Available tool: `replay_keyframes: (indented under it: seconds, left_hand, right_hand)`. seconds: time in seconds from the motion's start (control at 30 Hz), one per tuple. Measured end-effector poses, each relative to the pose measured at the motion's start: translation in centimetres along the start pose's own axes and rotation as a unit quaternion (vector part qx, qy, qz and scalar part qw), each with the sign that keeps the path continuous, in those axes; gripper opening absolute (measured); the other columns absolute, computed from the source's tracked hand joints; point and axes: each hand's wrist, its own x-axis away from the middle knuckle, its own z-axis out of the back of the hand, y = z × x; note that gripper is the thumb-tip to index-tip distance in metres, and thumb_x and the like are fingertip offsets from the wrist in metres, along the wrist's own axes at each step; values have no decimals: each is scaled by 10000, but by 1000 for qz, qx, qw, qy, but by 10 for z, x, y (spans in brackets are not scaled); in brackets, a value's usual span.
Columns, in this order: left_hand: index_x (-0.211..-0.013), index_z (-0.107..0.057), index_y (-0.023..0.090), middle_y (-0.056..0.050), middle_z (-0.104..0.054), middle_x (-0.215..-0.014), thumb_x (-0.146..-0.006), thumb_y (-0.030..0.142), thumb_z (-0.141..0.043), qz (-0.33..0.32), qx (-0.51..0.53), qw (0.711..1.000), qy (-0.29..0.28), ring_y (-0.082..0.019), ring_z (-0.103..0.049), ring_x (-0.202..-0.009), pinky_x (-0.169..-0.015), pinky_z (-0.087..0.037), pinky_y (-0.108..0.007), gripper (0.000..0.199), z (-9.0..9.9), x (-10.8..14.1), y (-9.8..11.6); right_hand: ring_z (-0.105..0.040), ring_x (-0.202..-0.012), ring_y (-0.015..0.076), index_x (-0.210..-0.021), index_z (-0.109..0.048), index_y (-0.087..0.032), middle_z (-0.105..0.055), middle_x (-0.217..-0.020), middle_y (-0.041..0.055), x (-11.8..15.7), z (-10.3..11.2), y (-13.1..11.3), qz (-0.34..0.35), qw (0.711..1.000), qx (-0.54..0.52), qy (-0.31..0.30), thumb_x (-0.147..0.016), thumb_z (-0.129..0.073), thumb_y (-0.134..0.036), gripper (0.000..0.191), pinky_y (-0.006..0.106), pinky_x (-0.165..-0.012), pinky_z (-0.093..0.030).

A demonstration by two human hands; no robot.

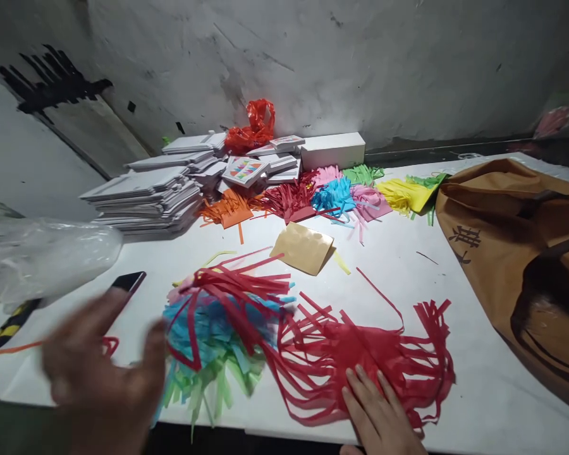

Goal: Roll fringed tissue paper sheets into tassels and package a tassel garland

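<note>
- Nearest, the right hand (382,411) lies flat on the red paper (355,344) by the near edge of the table (478,404), fingers side by side, pinching nothing.
- Left of it, the left hand (107,366) is blurred, thumb spread from the fingers; nothing shows in its grip.
- Between the hands lies a blue-green fringe (213,335), red strips (227,281) draped across it. A sideways pull might snag or tear them, since they look thin and overlap.
- Just beyond the left hand, partly hidden, is a phone (131,281); a wide sweep could knock it.
- Farther, mid-table, a gold card (303,246) could crease if a forearm leaned on it.
- Beyond it, fringes (334,196) stand close in a row; the brown bag (483,208), far right, might crush the yellow one if it slumped.
- Far left, white packs (146,202) are stacked unevenly; a bump could make them slide.
</note>
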Motion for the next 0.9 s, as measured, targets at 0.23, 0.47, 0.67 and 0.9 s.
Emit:
replay_keyframes:
  seconds: [0.23, 0.47, 0.67, 0.9]
  left_hand:
    - [-1418, -489, 108, -148, -667, -1341, -928, 215, -621, -314, 119, 858, -388, -285, -600, -1234, -1028, -543, -434, 519, -88, 99, 108]
    - [-1323, -575, 141, -147, -661, -1359, -929, 201, -608, -284, 140, 853, -416, -310, -618, -1204, -971, -572, -491, 400, -102, 105, 100]
    - [-1169, -652, 177, -103, -733, -1217, -1044, 178, -411, -263, 170, 886, -342, -253, -652, -1093, -923, -540, -413, 271, -109, 104, 104]
    - [-1075, -675, 195, -24, -782, -1064, -1088, 254, -345, -267, 194, 895, -301, -187, -664, -970, -970, -429, -362, 335, -101, 108, 105]
  right_hand:
    - [-625, -1234, 266, -1303, -632, -113, -617, -1406, 124, 2, -4, 2, -99, 994, 41, -23, -996, -450, -293, 399, 372, -930, -535]
    - [-666, -1063, 445, -1537, -317, -21, -634, -1279, 300, 78, 25, 71, -312, 924, 215, -48, -1010, -324, -411, 656, 622, -828, -518]
    - [-631, -1216, 254, -1470, -466, -168, -651, -1344, 114, 56, 59, 63, -177, 983, 43, -7, -965, -441, -204, 507, 385, -1023, -494]
    - [-686, -1134, 163, -1155, -695, -175, -765, -1137, 21, 10, 25, 38, -59, 996, -53, 36, -1019, -388, -127, 339, 337, -1167, -382]
